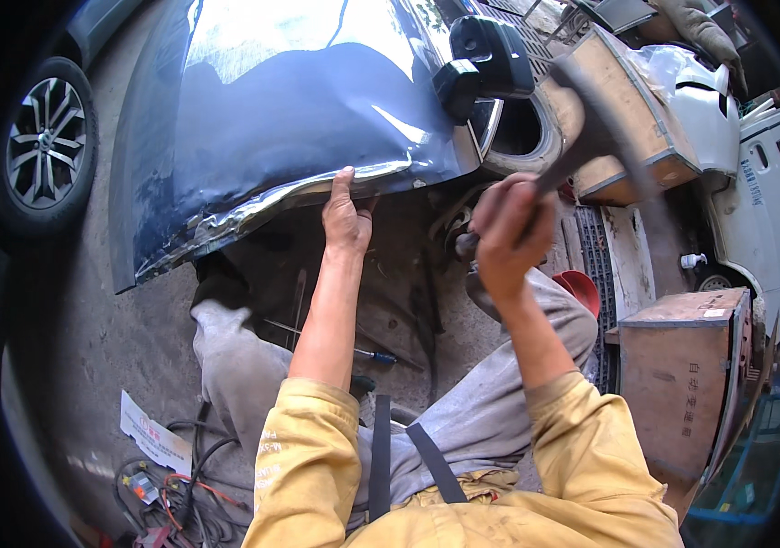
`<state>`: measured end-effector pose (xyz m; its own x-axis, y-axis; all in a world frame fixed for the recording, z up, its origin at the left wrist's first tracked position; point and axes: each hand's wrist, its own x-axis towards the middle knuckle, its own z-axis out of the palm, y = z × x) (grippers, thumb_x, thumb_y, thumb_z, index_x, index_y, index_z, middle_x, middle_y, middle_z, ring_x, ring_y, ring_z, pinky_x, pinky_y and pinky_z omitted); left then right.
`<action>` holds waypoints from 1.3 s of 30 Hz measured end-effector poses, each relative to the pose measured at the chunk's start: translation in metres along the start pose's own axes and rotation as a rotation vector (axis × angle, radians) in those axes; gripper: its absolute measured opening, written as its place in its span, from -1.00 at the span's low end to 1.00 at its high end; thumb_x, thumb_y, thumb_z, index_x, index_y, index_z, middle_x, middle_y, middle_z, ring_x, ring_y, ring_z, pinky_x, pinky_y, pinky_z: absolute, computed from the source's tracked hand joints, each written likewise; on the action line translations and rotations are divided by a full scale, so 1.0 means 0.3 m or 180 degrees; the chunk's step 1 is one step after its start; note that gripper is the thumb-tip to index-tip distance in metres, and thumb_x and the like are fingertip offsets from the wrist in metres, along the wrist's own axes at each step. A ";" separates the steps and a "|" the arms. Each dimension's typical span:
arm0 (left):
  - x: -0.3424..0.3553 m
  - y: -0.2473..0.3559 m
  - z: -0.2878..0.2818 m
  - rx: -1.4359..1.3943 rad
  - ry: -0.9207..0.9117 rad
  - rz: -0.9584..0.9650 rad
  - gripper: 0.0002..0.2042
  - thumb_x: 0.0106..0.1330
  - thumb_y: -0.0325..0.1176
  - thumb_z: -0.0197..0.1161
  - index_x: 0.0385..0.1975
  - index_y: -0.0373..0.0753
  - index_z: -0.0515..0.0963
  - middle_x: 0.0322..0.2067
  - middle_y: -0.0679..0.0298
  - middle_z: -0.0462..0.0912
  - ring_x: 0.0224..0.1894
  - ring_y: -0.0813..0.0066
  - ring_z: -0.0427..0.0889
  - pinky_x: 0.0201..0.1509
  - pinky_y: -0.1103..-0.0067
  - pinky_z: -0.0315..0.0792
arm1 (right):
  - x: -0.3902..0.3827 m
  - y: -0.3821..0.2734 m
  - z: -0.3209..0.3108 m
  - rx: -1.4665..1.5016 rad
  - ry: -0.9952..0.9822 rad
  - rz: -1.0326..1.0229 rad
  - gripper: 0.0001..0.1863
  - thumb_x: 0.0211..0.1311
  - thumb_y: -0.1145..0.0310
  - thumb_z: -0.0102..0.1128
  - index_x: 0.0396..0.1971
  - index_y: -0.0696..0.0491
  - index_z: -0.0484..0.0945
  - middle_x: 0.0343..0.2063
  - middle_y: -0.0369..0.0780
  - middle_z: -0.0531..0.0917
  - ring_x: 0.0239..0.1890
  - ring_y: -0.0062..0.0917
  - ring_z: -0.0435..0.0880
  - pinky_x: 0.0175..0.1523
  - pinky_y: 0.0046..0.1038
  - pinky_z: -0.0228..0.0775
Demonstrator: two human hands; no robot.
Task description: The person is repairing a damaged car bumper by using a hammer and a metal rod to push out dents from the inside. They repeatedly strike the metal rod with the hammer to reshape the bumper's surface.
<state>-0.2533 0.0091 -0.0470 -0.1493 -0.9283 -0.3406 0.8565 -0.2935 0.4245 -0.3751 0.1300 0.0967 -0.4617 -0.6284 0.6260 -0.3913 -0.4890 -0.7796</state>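
Observation:
A dark blue car panel (289, 110) lies across the upper middle, its near edge (244, 201) crumpled and creased. My left hand (346, 205) grips that damaged edge, thumb on top and other fingers partly hidden beneath. My right hand (509, 224), right of the left one, is wrapped round the handle of a hammer (582, 128), raised with its head motion-blurred. Black plastic parts (490, 59) stand beside the panel's far right. Below the panel, a screwdriver (381, 357) lies on the ground between my legs.
A car wheel (47, 142) is at the left. Wooden crates (673, 384), a tire (518, 146), a red round object (582, 294) and a white van (769, 201) are on the right. Tangled cables (180, 498) and a white sheet (152, 429) lie lower left.

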 end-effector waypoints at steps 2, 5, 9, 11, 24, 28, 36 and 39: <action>0.003 -0.072 0.043 -0.0097 -0.0107 -0.0146 -0.76 0.25 -0.26 0.37 -0.14 -0.13 0.56 -0.13 0.36 0.59 -0.06 0.43 0.59 0.00 0.33 0.56 | -0.082 0.161 -0.094 -0.1701 -0.0591 0.0406 -0.70 0.49 0.21 -0.02 -0.38 0.13 0.38 -0.68 -0.04 0.49 -0.64 -0.13 0.52 -0.54 -0.28 0.30; 0.014 -0.064 0.020 -0.0094 0.0004 -0.0140 -0.75 0.25 -0.26 0.37 -0.14 -0.15 0.55 -0.12 0.34 0.58 -0.06 0.40 0.59 0.00 0.33 0.56 | -0.007 0.161 -0.117 -0.1743 -0.0978 0.1461 -0.57 0.49 0.11 -0.03 -0.46 0.17 0.41 -0.72 -0.02 0.47 -0.65 -0.10 0.50 -0.53 -0.25 0.30; 0.022 0.015 -0.022 0.0088 0.0016 0.0075 -0.72 0.24 -0.25 0.38 -0.12 -0.18 0.52 -0.14 0.33 0.58 -0.05 0.40 0.58 -0.02 0.35 0.56 | 0.126 -0.072 -0.019 0.0037 -0.0311 0.1120 -0.62 0.53 0.14 -0.08 -0.44 0.10 0.39 -0.74 -0.36 0.38 -0.75 -0.74 0.33 -0.65 -0.62 0.15; 0.013 0.010 -0.023 0.0010 -0.0003 0.0103 -0.73 0.24 -0.26 0.39 -0.14 -0.16 0.54 -0.15 0.35 0.58 -0.06 0.42 0.58 -0.02 0.34 0.55 | 0.141 -0.055 -0.019 0.0011 -0.0100 0.0204 -0.66 0.54 0.19 -0.11 -0.41 0.10 0.36 -0.73 -0.36 0.35 -0.76 -0.75 0.30 -0.66 -0.63 0.13; 0.014 0.002 -0.029 0.0121 -0.0021 0.0019 -0.77 0.29 -0.23 0.33 -0.12 -0.12 0.56 -0.14 0.38 0.59 -0.05 0.45 0.57 0.01 0.36 0.50 | -0.030 -0.045 -0.050 0.0101 -0.0299 0.1429 -0.59 0.50 0.09 -0.02 -0.46 0.11 0.36 -0.73 -0.37 0.36 -0.75 -0.76 0.31 -0.67 -0.64 0.15; 0.006 -0.013 0.005 0.0083 -0.0049 0.0014 -0.76 0.30 -0.21 0.33 -0.11 -0.13 0.56 -0.13 0.37 0.60 -0.05 0.44 0.58 0.07 0.30 0.51 | -0.056 0.038 -0.035 0.0334 -0.0039 0.0559 -0.65 0.52 0.15 -0.05 -0.40 0.11 0.34 -0.70 -0.34 0.37 -0.73 -0.74 0.33 -0.65 -0.62 0.18; -0.009 0.140 -0.031 0.0267 0.0034 -0.0492 -0.53 0.32 -0.08 0.33 0.05 -0.28 0.43 -0.03 0.12 0.57 0.06 0.20 0.56 0.17 0.06 0.45 | -0.013 -0.021 -0.015 -0.0021 -0.0879 0.2063 -0.56 0.48 0.04 0.00 -0.49 0.10 0.41 -0.74 -0.36 0.41 -0.76 -0.72 0.39 -0.69 -0.60 0.17; -0.061 0.200 -0.016 0.0277 0.0091 -0.0132 -0.40 0.28 -0.03 0.36 0.13 -0.34 0.35 0.09 0.10 0.46 0.14 0.19 0.49 0.22 0.00 0.43 | 0.044 -0.157 0.001 0.0313 -0.0430 0.0927 -0.61 0.52 0.09 -0.08 -0.41 0.11 0.37 -0.73 -0.36 0.35 -0.76 -0.73 0.31 -0.67 -0.64 0.12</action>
<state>-0.1967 0.0096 -0.0194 -0.1684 -0.9084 -0.3826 0.8035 -0.3514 0.4805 -0.3625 0.1446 0.1415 -0.4307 -0.8216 0.3734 -0.1767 -0.3290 -0.9277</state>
